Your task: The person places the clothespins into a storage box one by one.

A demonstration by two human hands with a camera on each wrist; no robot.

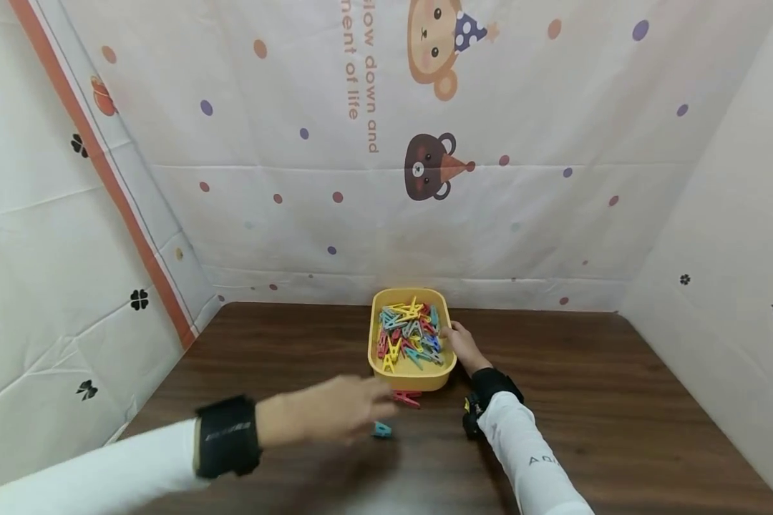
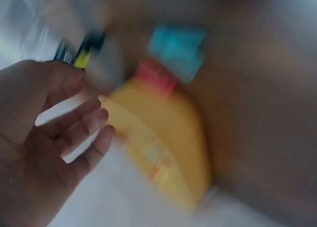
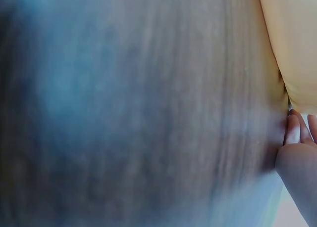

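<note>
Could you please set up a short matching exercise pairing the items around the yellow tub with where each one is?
Things:
1. yellow tub
2. red clothespin
3. blue clothespin
4. right hand

Places:
A. on the table just in front of the tub
B. at the tub's right rim
C. nearest the left hand
D. full of coloured clothespins

Pairs: 1-D, 2-A, 3-C, 4-B

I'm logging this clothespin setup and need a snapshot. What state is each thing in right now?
Yellow tub: upright on the table, open-topped, full of mixed-colour clothespins.
Red clothespin: lying on the table, just in front of the tub.
Blue clothespin: lying on the table, loose.
Left hand: fingers spread, holding nothing, above the loose pins.
Right hand: resting against the tub's right rim.
</note>
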